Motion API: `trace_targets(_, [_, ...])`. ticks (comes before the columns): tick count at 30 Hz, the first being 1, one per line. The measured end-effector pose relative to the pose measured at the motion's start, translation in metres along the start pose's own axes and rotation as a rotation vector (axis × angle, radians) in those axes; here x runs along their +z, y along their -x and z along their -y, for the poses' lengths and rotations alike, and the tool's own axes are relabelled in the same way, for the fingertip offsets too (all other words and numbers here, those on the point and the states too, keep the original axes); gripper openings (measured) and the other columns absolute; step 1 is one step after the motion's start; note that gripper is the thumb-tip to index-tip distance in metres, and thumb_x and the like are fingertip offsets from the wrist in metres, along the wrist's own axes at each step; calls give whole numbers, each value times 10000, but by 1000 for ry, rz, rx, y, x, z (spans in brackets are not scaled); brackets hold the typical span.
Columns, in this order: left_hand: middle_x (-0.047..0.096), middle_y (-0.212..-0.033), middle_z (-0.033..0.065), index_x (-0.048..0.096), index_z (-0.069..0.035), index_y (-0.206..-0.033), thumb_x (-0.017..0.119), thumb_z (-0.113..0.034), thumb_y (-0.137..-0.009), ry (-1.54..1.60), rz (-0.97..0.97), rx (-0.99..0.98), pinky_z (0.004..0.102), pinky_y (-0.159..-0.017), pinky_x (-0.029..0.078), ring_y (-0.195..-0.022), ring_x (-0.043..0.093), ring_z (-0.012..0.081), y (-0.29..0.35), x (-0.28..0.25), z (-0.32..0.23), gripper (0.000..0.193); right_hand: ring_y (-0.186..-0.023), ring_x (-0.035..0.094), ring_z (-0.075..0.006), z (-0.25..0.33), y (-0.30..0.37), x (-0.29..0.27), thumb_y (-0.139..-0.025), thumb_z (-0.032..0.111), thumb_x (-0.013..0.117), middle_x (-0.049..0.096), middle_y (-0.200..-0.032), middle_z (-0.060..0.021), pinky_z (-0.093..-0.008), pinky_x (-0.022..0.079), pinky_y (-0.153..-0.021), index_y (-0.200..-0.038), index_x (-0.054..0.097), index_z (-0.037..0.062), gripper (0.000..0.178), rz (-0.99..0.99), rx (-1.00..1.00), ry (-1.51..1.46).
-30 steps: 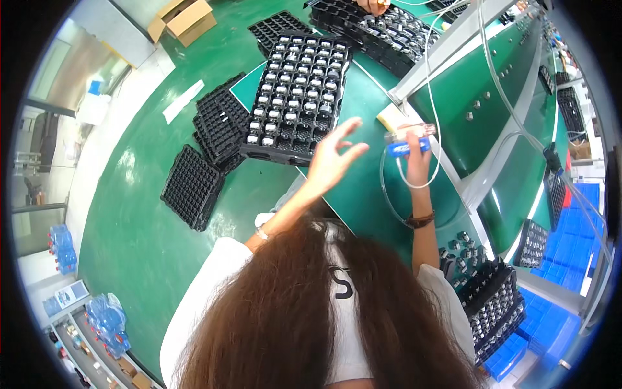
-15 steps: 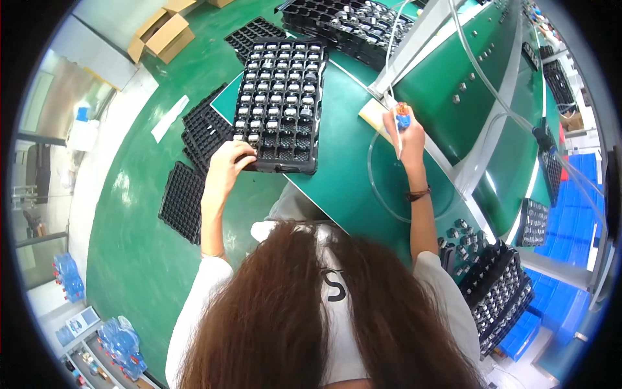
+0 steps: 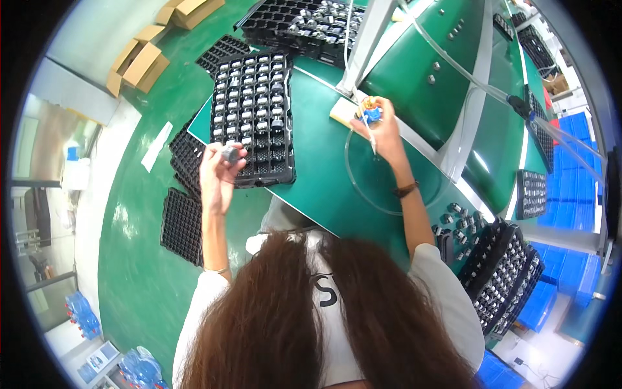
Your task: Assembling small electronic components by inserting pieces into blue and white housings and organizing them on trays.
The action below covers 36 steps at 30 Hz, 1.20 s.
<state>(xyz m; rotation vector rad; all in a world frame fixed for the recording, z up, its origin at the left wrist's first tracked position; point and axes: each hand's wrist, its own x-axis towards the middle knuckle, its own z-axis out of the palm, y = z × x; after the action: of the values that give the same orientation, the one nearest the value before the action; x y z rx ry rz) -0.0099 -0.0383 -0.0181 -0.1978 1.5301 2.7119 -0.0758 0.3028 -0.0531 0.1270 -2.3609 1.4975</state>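
My left hand (image 3: pixel 216 178) pinches a small grey metal cylindrical part (image 3: pixel 230 154) between its fingers, just above the near left corner of a black plastic tray (image 3: pixel 275 177). That tray has rows of pockets. Similar metal parts fill its far rows, while several pockets at its near right hold none. Farther right, my right hand (image 3: pixel 387 137) is closed round a small blue and orange tool (image 3: pixel 372 115) with a thin white stem. Its exact kind cannot be made out. The tool is over a pale yellow block (image 3: pixel 342 111) by the metal post.
The green table (image 3: pixel 317 155) carries stacked trays of parts (image 3: pixel 311 32) at the back. A metal post (image 3: pixel 363 55) and a clear looped hose (image 3: pixel 350 172) stand near my right hand. Loose parts (image 3: pixel 461 220) and another tray stack (image 3: pixel 499 279) lie right. Empty trays (image 3: pixel 181 223) rest at left.
My left hand has lifted off the tray's near left corner and turned up, with a metal part now showing in its fingers. My right hand still grips the tool. The whole view has shifted.
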Motion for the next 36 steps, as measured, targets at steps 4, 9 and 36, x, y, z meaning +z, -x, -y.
trace_targets(4, [599, -974, 124, 525, -63, -1026, 502, -201, -933, 179, -12, -180, 245, -757, 525, -846, 595, 156, -7, 33, 37, 167, -699, 553, -107, -31, -20, 10, -779, 183, 726, 595, -757, -45, -271, 464, -649, -948, 568, -2, 297, -50, -93, 97])
trace_targets(9, [600, -997, 137, 550, -11, -1071, 510, -246, -943, 387, -32, -434, 220, -776, 505, -847, 570, 143, -10, 53, 70, 271, -676, 566, -96, -78, -68, -48, -811, 236, 688, 620, -766, -60, -256, 476, -625, -979, 599, -5, 307, -389, 23, 21])
trace_targets(36, [617, -1042, 13, 589, -16, -1141, 566, -185, -916, -72, 197, -263, 226, -849, 422, -936, 548, 75, -6, 133, 104, 282, -768, 518, -49, 46, 26, -12, -902, 154, 459, 567, -874, -24, -188, 412, -661, -972, 565, 19, 186, 152, 283, -642])
